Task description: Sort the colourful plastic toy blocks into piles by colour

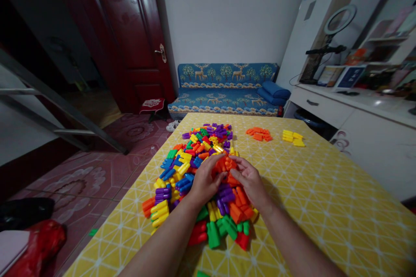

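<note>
Both of my hands are over a heap of coloured plastic building blocks [185,169] on the table. Between them is a cluster of orange blocks [226,164]. My left hand [207,179] curls round its left side, thumb and fingers bent in. From the right, my right hand [248,178] closes on the same cluster with thumb and fingers. Purple blocks [224,199] and more orange blocks lie just below the hands. Green blocks [213,234] are at the heap's near edge.
Farther back on the yellow patterned tablecloth [325,190] lie a small orange group [259,133] and a small yellow group [293,137] of blocks. Behind the table is a blue sofa [224,95]. A white cabinet [370,147] stands right, a metal ladder [65,91] left.
</note>
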Demonstrator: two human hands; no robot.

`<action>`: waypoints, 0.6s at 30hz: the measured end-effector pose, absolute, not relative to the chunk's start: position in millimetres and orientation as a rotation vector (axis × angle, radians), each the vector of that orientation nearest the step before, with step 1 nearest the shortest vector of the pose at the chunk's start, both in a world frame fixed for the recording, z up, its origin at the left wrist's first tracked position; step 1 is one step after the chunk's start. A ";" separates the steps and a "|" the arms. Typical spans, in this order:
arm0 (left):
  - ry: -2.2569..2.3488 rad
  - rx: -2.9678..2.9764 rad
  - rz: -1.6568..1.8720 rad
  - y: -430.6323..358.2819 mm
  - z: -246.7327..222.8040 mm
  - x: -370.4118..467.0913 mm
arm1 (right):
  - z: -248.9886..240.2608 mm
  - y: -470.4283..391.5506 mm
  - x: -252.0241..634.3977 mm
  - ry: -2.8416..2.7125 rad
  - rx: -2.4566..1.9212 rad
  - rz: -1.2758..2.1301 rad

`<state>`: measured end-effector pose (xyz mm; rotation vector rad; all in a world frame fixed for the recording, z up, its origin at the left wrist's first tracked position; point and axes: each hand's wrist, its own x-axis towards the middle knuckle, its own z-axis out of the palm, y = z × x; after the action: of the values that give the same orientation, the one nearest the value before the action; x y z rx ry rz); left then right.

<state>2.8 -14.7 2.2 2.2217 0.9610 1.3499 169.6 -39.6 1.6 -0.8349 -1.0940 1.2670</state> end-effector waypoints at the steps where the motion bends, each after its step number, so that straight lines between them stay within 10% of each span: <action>1: 0.956 2.224 1.357 -15.2 2.6 2.6 | 2.9 -40.7 168.8 -1.098 -0.837 1.265; 18: 0.998 2.020 1.432 -23.1 9.0 -0.6 | 16.3 -54.7 158.8 -1.296 -0.979 0.820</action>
<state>-0.6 -23.1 9.0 2.0200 0.9975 1.4319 158.8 -54.7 16.3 -0.9793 -1.2957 0.8205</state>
